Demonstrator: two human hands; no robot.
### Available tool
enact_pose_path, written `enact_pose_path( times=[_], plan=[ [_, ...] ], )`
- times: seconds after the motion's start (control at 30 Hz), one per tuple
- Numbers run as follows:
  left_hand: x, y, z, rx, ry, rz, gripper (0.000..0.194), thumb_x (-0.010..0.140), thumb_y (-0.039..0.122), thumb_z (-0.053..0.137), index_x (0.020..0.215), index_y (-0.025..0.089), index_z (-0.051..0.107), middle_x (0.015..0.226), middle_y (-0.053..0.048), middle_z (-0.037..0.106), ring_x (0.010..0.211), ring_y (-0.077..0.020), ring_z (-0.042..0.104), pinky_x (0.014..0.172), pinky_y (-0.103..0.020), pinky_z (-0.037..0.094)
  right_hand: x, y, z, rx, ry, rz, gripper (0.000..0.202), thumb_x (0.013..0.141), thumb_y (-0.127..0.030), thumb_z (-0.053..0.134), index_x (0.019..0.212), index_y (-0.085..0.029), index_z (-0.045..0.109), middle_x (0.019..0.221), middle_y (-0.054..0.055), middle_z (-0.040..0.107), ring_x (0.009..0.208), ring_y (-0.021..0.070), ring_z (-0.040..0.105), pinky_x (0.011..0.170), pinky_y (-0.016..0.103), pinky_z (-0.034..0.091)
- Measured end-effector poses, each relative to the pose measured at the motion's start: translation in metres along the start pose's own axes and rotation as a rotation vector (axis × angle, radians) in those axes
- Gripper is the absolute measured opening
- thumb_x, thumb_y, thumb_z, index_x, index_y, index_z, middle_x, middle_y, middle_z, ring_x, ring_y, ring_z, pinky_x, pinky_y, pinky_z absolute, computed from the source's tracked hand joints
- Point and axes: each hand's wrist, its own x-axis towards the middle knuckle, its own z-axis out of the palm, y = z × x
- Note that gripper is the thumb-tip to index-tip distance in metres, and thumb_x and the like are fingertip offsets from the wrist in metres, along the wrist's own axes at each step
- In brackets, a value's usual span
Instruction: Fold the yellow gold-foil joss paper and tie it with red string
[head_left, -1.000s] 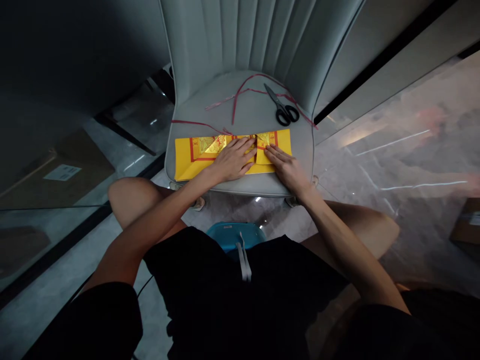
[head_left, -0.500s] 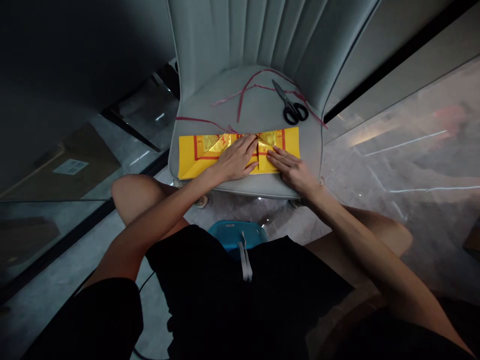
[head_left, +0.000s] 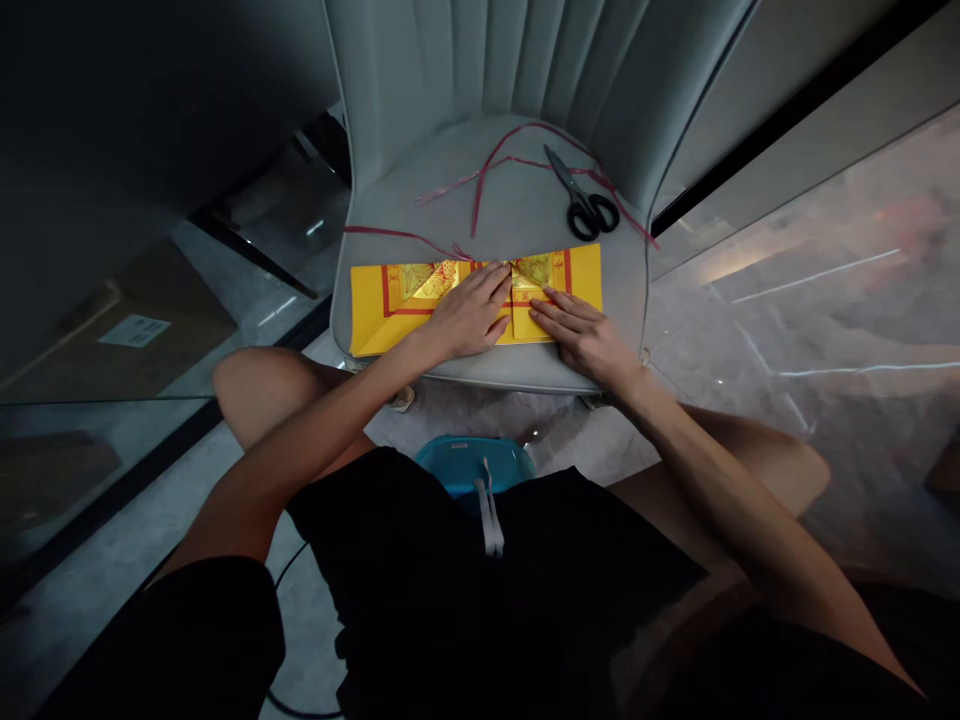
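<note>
Yellow joss paper (head_left: 367,310) with red borders and gold foil print lies across the front of the chair seat, folded, with creases meeting near its middle. My left hand (head_left: 472,310) rests flat on the centre of the paper, fingers stretched out over it. Just to the right, my right hand (head_left: 585,335) presses on the paper's right half with its fingers extended. Part of the print is hidden under both hands. Behind the paper, a red ribbon strip (head_left: 397,234) runs out to the left.
Black-handled scissors (head_left: 589,210) lie on the grey chair seat (head_left: 420,205) among more red ribbon (head_left: 487,165). A blue plastic stool (head_left: 469,462) is beneath me. On the left, a cardboard box (head_left: 172,300) shows behind a dark-framed glass surface.
The view has shifted slightly. A fold of paper between the hands now lies flatter, and both hands stay pressed on the sheet in nearly the same places.
</note>
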Motion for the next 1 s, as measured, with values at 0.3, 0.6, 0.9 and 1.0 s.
enact_pose_path(
  times=[0.3,0.6,0.9,1.0],
  plan=[
    [-0.0029,0.0004,0.0027,-0.023,0.090,-0.015,0.048,0.100,0.028,0.048,0.142,0.007,0.056,0.163,-0.025,0.046,0.157,-0.0374,0.039,0.130,-0.056,0.037,-0.0020,-0.0013,-0.0023,0.012,-0.033,-0.001,0.054,0.101,-0.012,0.041,0.146,-0.029,0.066,0.152,0.001,0.064,0.152,0.0249,0.049,0.128,0.055,0.046],
    [-0.0024,0.0008,0.0030,-0.007,0.080,-0.017,0.044,0.101,0.029,0.047,0.138,0.008,0.056,0.160,-0.025,0.049,0.158,-0.0370,0.038,0.131,-0.056,0.035,-0.0027,0.0003,0.0001,0.067,-0.007,0.001,0.058,0.099,-0.009,0.044,0.148,-0.033,0.065,0.150,0.000,0.066,0.150,0.0264,0.052,0.127,0.058,0.045],
    [-0.0026,0.0015,0.0014,0.001,0.066,-0.022,0.043,0.100,0.028,0.047,0.138,0.009,0.056,0.161,-0.025,0.048,0.157,-0.0374,0.039,0.131,-0.057,0.034,-0.0003,-0.0021,-0.0006,0.048,-0.031,0.005,0.056,0.100,-0.010,0.043,0.147,-0.030,0.066,0.149,0.002,0.067,0.151,0.0264,0.051,0.127,0.059,0.045],
    [-0.0031,0.0001,0.0033,0.003,0.084,-0.014,0.042,0.101,0.029,0.046,0.137,0.010,0.058,0.161,-0.024,0.048,0.156,-0.0376,0.040,0.130,-0.057,0.036,0.0000,-0.0019,-0.0013,0.047,-0.032,-0.005,0.057,0.099,-0.009,0.044,0.147,-0.030,0.066,0.150,0.002,0.066,0.151,0.0262,0.051,0.127,0.058,0.045]
  ],
)
